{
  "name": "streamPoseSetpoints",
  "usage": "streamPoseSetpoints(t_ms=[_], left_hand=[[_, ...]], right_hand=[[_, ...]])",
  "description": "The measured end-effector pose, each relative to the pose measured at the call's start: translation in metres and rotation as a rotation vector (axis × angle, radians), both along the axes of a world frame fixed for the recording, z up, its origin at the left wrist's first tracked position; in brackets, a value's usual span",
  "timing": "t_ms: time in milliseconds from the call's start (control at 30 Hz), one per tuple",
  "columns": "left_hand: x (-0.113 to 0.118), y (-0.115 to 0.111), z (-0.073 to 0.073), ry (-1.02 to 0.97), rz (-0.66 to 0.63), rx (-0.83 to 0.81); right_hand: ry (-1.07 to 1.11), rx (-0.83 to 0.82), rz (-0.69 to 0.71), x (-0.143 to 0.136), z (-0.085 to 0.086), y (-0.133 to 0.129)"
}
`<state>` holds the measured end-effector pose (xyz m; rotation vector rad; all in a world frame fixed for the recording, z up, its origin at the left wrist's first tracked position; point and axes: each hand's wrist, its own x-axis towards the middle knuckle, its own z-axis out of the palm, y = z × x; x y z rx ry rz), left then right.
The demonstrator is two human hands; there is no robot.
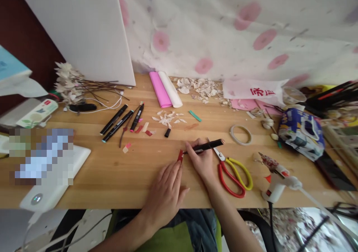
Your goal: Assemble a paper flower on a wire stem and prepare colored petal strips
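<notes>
My left hand [167, 185] lies low on the table, its fingers together, holding down the end of a small red strip [180, 155]. In my right hand [201, 163] is a black marker [209, 145], gripped like a pen and tilted, its tip at the strip's right edge. The marker's lower end is partly hidden by my fingers. Just right of that hand lie scissors [233, 175] with one red and one yellow handle. A small black cap [167, 133] rests beyond my left hand, close to scattered pale petal-shaped pieces [167, 117] and red and beige scraps [145, 127].
Several black markers [119, 125] lie at left. Pink and white paper rolls [161, 90] sit at the back. A tape roll [241, 134], a hot glue gun [275, 181] with its cord and a blue package [300, 131] are at right. A white power bank [47, 192] lies front left.
</notes>
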<state>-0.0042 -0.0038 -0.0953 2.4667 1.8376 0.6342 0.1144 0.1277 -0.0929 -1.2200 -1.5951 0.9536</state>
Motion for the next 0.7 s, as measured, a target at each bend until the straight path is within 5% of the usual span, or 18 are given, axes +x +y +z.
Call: streamPoseSetpoints(t_ms=[700], left_hand=[[0.0064,0.002,0.0011,0.128,0.101,-0.089]], right_hand=[[-0.047,0.0,0.088,0.0049,-0.009,0.0022]])
